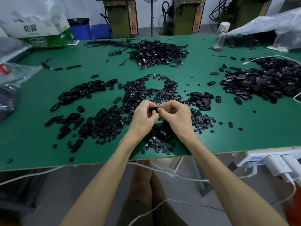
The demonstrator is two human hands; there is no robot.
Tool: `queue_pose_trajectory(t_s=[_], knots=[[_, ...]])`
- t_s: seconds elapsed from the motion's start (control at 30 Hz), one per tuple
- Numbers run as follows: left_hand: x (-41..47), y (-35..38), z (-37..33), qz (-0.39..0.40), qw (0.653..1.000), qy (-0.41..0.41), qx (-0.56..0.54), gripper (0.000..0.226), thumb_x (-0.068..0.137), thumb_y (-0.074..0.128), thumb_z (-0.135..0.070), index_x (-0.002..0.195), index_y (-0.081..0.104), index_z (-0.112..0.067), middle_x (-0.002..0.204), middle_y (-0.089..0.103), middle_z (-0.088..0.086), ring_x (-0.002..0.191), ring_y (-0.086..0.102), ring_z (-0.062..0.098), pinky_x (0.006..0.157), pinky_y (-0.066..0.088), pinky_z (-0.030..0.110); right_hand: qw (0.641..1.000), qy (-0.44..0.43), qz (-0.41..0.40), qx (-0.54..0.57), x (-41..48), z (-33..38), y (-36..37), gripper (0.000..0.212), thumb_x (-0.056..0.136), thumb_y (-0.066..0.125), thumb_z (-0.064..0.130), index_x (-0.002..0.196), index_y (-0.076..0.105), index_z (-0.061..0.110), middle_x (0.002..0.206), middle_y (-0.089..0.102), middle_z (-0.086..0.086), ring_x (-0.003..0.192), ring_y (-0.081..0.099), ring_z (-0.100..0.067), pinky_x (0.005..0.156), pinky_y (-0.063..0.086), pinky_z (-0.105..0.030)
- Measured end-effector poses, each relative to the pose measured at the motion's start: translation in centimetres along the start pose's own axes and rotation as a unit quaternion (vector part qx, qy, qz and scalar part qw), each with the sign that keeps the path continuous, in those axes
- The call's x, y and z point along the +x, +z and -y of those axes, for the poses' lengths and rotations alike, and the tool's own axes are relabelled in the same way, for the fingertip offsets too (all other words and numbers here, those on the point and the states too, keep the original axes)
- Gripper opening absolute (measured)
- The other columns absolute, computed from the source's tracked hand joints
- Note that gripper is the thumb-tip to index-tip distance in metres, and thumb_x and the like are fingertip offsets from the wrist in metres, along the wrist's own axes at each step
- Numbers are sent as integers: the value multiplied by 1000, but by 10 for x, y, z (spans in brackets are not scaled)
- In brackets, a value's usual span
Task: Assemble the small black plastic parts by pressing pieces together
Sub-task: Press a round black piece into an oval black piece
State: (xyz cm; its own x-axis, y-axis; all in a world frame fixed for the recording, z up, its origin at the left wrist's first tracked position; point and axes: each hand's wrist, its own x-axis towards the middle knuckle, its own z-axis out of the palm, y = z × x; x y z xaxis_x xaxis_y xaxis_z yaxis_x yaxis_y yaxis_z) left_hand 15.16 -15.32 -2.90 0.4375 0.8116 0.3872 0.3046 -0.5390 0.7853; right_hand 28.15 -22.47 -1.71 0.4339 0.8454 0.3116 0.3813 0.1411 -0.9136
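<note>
My left hand and my right hand meet above the middle of the green table. Between their fingertips they pinch one small black oval part; fingers hide most of it. Under and around the hands lies a spread of small round black pieces. Black oval shells lie in a loose heap to the left, and a small stack of oval parts sits just right of the hands.
A big heap of black oval parts fills the right side. A tangle of black cables lies at the back, a clear bottle beyond it. Plastic bags and a carton stand far left. A power strip hangs off the front edge.
</note>
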Motion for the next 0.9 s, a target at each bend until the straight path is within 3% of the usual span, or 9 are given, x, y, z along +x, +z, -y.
queue_pose_trajectory(t_s=[0.3, 0.4, 0.47, 0.57, 0.9], knots=[[-1, -2, -3, -12, 1000, -1, -13, 16, 97, 63, -5, 102, 64, -20, 96, 60, -8, 79, 57, -5, 72, 45, 11, 1000, -6, -9, 24, 1, -3, -2, 6, 91, 75, 11, 93, 77, 16, 79, 77, 2, 75, 75, -14, 77, 64, -40], [0, -4, -3, -12, 999, -12, -28, 15, 100, 65, -11, 111, 70, -18, 104, 69, -5, 96, 65, 10, 82, 53, 24, 999, -4, -22, 42, 1, -4, -2, 5, 94, 74, 12, 96, 75, 15, 80, 77, 0, 76, 75, -15, 80, 63, -40], [1, -6, -3, -11, 998, -31, -60, 16, 100, 65, -10, 114, 71, -16, 104, 73, -1, 98, 70, 18, 81, 57, 31, 999, -3, -24, 46, 1, -5, -2, 5, 95, 73, 12, 99, 75, 15, 82, 77, -1, 77, 75, -16, 81, 63, -40], [0, -7, -4, -5, 996, -44, -74, 17, 101, 64, -7, 113, 71, -16, 99, 74, 0, 94, 73, 17, 76, 60, 31, 998, -4, -22, 53, 2, -6, -3, 7, 95, 73, 12, 101, 75, 15, 86, 77, -1, 80, 75, -17, 83, 62, -42], [-1, -5, -3, -7, 999, -33, -40, 17, 99, 65, -5, 114, 72, -4, 104, 72, 10, 97, 71, 24, 91, 59, 44, 998, 13, -11, 62, 4, -10, -3, 9, 91, 75, 9, 98, 75, 16, 86, 77, -2, 82, 75, -22, 85, 61, -48]])
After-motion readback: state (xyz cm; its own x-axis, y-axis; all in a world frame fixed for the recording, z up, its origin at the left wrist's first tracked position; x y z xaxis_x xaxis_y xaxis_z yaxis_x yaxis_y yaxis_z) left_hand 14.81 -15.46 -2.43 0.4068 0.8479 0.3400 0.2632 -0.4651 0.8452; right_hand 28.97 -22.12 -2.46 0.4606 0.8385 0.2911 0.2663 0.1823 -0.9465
